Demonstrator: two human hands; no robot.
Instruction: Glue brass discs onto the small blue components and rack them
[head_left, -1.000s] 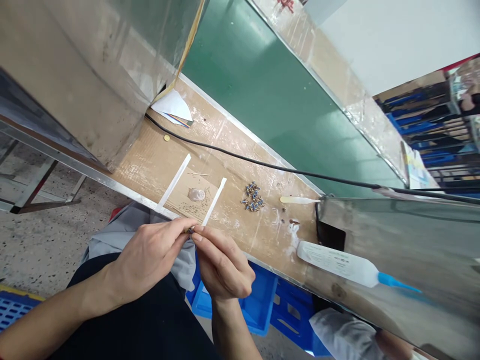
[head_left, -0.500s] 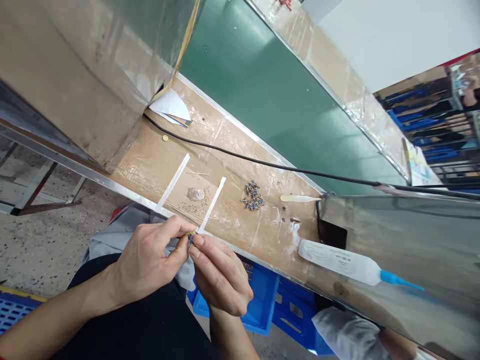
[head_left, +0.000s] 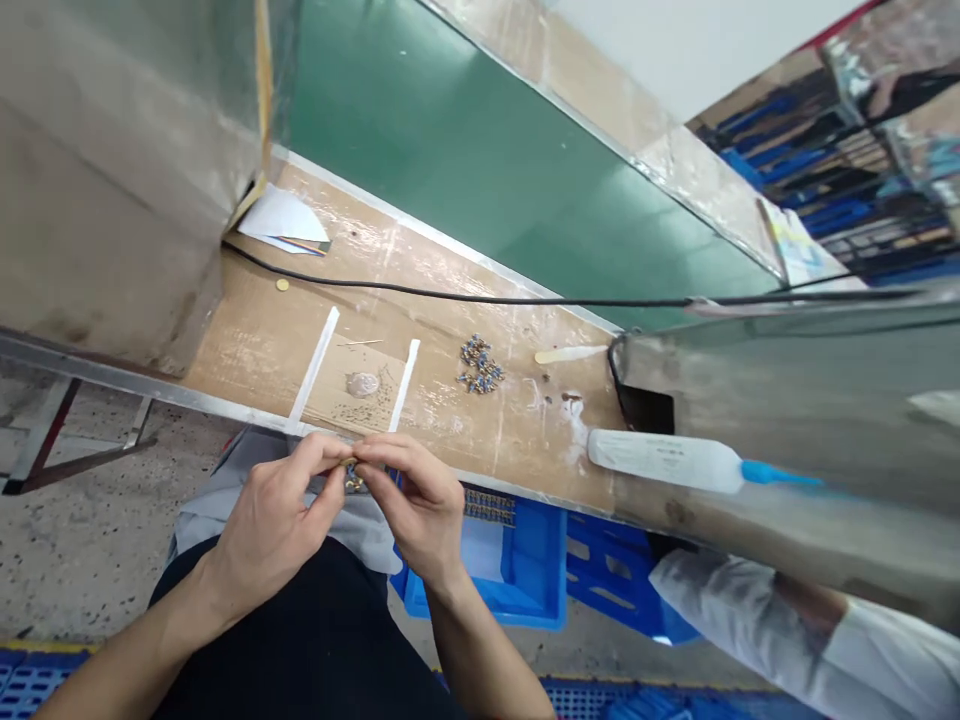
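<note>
My left hand [head_left: 277, 510] and my right hand [head_left: 412, 500] meet at the fingertips just below the bench's front edge. Both pinch a tiny gold-and-blue metal part [head_left: 351, 480], which is mostly hidden by my fingers. Beyond them, a small heap of similar parts [head_left: 480, 364] lies on the cardboard-covered bench [head_left: 247, 345]. Two white strips [head_left: 313, 365] [head_left: 403, 385] are stuck to the cardboard on either side of a clear plastic blob [head_left: 363, 384]. Neither hand touches these.
A white glue bottle with a blue nozzle [head_left: 664, 458] and a wooden stick [head_left: 568, 354] lie to the right. A black cable [head_left: 480, 298] crosses the bench. A blue crate [head_left: 517, 570] sits below, near a co-worker's white sleeve [head_left: 787, 625]. Steel panels [head_left: 112, 170] flank the bench.
My hands have come closer together, with the right hand's fingers now curled over the part. The whole view has shifted left and up, showing more of the blue crate.
</note>
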